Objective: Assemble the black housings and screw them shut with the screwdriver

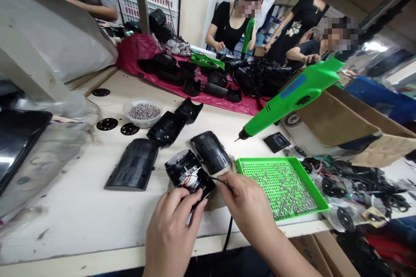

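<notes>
An opened black housing [186,169] with a white motor-like part and red wires inside lies near the table's front edge. My left hand [177,220] grips its lower side, fingertips on the inner parts. In my right hand [245,199] a black cable [229,229] is pinched at the housing's right side; the cable hangs down over the edge. Black curved shells lie around the housing, one at the left [133,165] and one touching close behind it [211,151]. Farther back is an open black shell [167,129].
A green electric screwdriver [276,106] hangs at the right, above a green tray [238,165] of screws. A plastic bowl [156,122] holds small metal parts. Cables and parts [344,186] pile up far right, beside a cardboard box [331,117]. Several people work behind.
</notes>
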Demonstrator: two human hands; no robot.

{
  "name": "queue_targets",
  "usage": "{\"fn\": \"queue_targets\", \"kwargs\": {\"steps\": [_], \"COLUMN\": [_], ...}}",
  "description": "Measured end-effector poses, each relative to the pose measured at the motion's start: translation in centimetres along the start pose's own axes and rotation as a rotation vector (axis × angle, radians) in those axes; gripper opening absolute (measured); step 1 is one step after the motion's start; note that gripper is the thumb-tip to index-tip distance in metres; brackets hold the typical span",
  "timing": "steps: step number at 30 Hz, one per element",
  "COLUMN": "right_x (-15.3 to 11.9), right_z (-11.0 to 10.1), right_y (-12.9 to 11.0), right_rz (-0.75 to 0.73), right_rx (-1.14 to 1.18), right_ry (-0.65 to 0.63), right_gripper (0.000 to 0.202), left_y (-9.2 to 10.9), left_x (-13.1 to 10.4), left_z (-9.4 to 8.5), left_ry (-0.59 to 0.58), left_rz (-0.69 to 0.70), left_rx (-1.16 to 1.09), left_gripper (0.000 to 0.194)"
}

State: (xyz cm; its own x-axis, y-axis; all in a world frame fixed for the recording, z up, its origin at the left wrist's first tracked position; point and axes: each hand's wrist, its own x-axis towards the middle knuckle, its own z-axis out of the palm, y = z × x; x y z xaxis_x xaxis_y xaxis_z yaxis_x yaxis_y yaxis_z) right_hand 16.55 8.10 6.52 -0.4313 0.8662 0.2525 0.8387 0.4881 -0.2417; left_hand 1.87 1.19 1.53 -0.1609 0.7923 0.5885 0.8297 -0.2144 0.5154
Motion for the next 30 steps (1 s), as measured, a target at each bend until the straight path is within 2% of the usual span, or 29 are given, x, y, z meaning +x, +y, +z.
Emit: {"fn": "queue_targets", "kwargs": {"steps": [3, 10, 14, 17, 19, 22, 26, 30], "right_x": [0.6, 2.4, 2.3, 1.8, 1.2, 0.0, -1.3, -1.7], "right_z": [-0.1, -1.2, -1.7, -1.9, -1.9, -1.5, -0.5, 0.2], "right_y": [0.0, -0.6, -0.7, -0.6, -0.4, -0.1, -0.1, -0.5], "right_rz": [-0.096, -0.428, -0.532, -0.563, -0.521, -0.333, -0.073, 0.06], "right_rx": [-0.115, -0.322, -0.355, -0.33, -0.286, -0.145, 0.124, 0.42], "right_ry": [0.011, -0.147, -0.257, -0.294, -0.301, -0.24, -0.159, -0.152], "right_gripper": [0.014, 0.017, 0.019, 0.018, 0.017, 0.014, 0.016, 0.015], "left_y": [-0.1, -0.1, 0.1, 0.1, 0.0, -0.1, -0.2, -0.4], "left_x": [0.0, 0.1, 0.2, 0.3, 0.3, 0.3, 0.2, 0.2], "left_z": [0.0, 0.1, 0.1, 0.1, 0.1, 0.0, -0.1, -0.2], "left_ry": [0.006, 0.017, -0.001, 0.002, 0.004, -0.004, -0.022, -0.055], "left_rz": [0.008, -0.002, 0.007, 0.015, 0.021, 0.013, 0.028, 0.02], "left_rx": [0.002, 0.007, 0.006, 0.007, 0.004, -0.001, 0.001, -0.024], "left_gripper": [0.013, 0.011, 0.01, 0.01, 0.01, 0.011, 0.013, 0.013]}}
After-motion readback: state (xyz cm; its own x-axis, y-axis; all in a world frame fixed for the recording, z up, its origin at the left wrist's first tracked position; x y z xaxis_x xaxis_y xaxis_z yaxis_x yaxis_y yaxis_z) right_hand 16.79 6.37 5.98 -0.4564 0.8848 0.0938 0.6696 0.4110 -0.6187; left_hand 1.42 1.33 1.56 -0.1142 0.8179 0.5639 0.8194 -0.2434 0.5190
